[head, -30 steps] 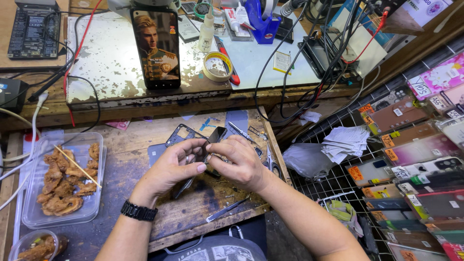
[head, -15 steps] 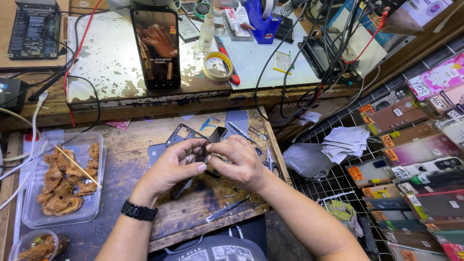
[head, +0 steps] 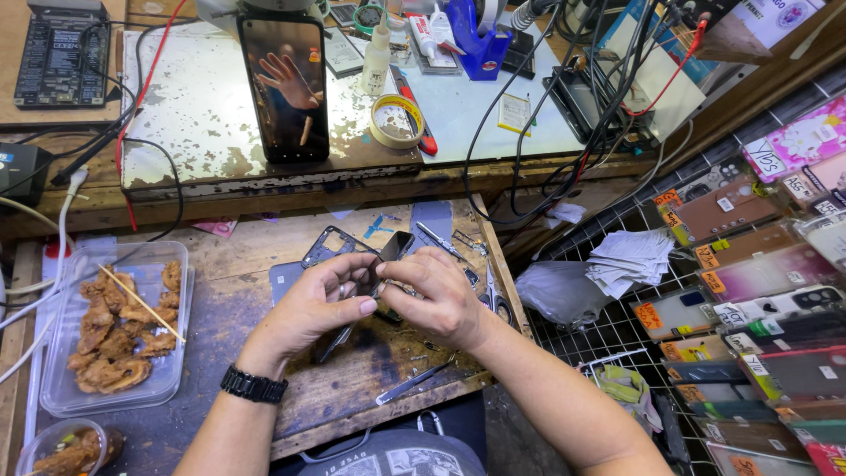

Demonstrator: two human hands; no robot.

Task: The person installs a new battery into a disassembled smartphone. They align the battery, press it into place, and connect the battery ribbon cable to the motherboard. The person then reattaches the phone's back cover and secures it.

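Both my hands meet over the middle of a worn wooden work board (head: 220,353). My left hand (head: 317,304), with a black watch on its wrist, and my right hand (head: 436,295) together grip a small dark phone part (head: 394,249) that sticks up between the fingers. A black phone frame (head: 328,242) lies flat just behind my left hand. Metal tweezers (head: 414,383) rest on the board in front of my right wrist.
A clear tray of fried food (head: 115,326) with a skewer sits at the left. On the raised bench behind stand a phone with a lit screen (head: 284,84), a tape roll (head: 395,119) and tangled cables (head: 564,97). Phone cases (head: 758,291) fill a rack at the right.
My hands have stayed in place on the part. Only the picture on the standing phone's screen has changed.
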